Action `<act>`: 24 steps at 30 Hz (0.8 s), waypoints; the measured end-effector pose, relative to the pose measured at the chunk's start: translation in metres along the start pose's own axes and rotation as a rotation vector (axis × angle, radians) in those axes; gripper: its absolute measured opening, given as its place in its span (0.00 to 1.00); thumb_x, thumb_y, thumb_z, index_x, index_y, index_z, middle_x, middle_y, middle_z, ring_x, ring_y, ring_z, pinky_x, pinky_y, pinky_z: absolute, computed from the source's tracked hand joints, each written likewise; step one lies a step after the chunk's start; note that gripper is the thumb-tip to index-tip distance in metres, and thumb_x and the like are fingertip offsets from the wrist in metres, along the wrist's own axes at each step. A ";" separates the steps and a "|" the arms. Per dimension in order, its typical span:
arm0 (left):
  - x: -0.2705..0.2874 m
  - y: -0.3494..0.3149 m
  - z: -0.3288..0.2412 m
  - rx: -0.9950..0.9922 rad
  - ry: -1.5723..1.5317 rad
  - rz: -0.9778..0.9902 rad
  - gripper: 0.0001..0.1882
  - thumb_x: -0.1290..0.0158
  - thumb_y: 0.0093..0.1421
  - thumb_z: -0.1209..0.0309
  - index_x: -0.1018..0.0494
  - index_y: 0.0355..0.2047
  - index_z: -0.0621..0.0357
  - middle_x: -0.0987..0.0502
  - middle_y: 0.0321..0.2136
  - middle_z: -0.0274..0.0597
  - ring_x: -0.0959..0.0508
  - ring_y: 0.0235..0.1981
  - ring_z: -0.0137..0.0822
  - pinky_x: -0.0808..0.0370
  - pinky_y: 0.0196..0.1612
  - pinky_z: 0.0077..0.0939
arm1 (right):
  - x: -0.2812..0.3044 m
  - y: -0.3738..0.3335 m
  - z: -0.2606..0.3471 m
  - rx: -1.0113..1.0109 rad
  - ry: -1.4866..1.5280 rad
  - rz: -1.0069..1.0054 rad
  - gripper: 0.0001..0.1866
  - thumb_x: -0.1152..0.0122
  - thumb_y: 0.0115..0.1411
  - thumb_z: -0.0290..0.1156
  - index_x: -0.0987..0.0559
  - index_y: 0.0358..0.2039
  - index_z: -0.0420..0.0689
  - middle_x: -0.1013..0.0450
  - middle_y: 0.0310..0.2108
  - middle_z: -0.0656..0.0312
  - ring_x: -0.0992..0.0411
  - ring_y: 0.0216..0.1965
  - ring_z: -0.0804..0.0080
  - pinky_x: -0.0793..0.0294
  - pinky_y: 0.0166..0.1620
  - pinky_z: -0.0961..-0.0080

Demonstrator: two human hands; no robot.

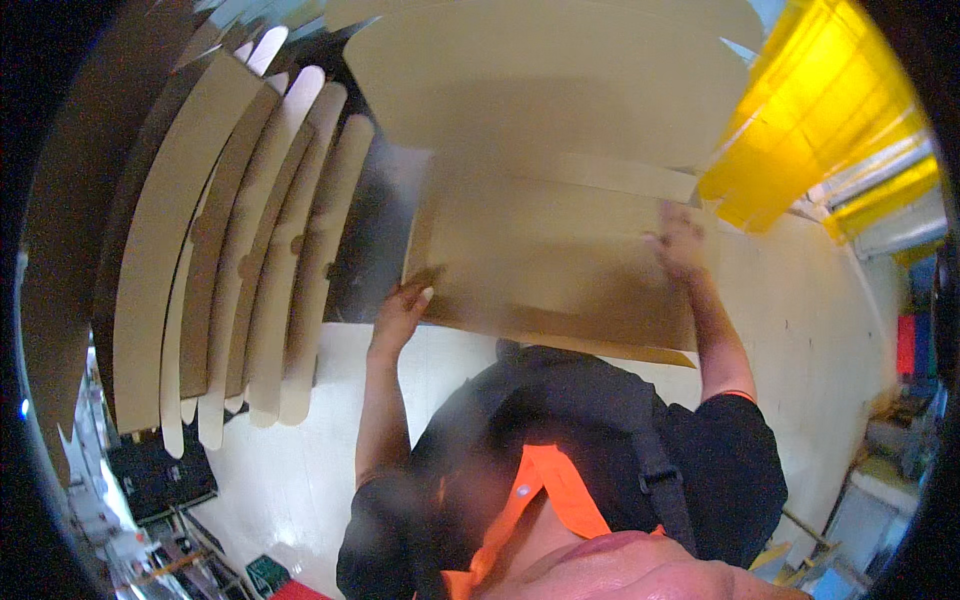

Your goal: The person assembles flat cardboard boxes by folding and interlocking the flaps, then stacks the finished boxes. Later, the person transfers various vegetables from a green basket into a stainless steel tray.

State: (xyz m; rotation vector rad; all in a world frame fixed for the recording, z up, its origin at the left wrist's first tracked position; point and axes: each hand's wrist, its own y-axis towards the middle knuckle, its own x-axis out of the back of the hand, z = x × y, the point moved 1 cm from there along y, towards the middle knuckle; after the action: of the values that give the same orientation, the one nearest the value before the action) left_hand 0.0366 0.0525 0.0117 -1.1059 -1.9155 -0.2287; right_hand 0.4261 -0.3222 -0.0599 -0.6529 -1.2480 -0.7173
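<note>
In front of my body is a shallow brown cardboard box [540,260], its low walls folded up and its inside facing me. My left hand [402,308] grips the left wall near the close corner, thumb and fingertips showing on the inside. At the far right corner, my right hand [681,242] closes on the side wall. Motion blurs its fingers slightly, and the thumb points inward over the box floor. Behind the box, a large brown cardboard sheet [560,80] fills the upper middle.
Several folded cardboard pieces [270,250] with rounded ends stand in a row at my left. Yellow sheeting [800,110] hangs over the far right. A black crate-like object [160,475] sits at lower left. Pale floor [790,340] shows on the right.
</note>
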 end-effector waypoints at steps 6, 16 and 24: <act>-0.013 0.005 -0.076 -0.177 0.782 -0.454 0.23 0.44 0.55 0.56 0.27 0.51 0.43 0.36 0.58 0.54 0.40 0.61 0.57 0.42 0.62 0.46 | 0.060 -0.078 -0.128 -0.672 -0.347 0.137 0.33 0.40 0.54 0.44 0.32 0.57 0.41 0.50 0.66 0.46 0.54 0.67 0.44 0.51 0.62 0.42; -0.130 -0.013 -0.235 -0.467 0.677 0.910 0.32 0.47 0.53 0.42 0.25 0.43 0.60 0.22 0.41 0.56 0.23 0.42 0.55 0.27 0.47 0.45 | -0.050 -0.046 0.087 0.565 0.667 0.557 0.17 0.41 0.58 0.36 0.23 0.45 0.42 0.24 0.40 0.57 0.27 0.40 0.69 0.29 0.45 0.70; -0.119 -0.023 -0.219 -0.574 0.363 0.680 0.32 0.52 0.56 0.40 0.23 0.40 0.58 0.22 0.37 0.55 0.22 0.40 0.55 0.27 0.45 0.45 | 0.058 -0.101 -0.016 0.186 0.054 0.778 0.16 0.39 0.53 0.42 0.19 0.36 0.44 0.21 0.28 0.56 0.23 0.31 0.60 0.26 0.35 0.63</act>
State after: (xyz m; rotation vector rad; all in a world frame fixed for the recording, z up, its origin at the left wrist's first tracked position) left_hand 0.1760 -0.1509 0.0554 -1.8776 -1.0865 -0.5672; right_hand 0.3665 -0.4043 -0.0012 -0.8773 -0.8892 0.0271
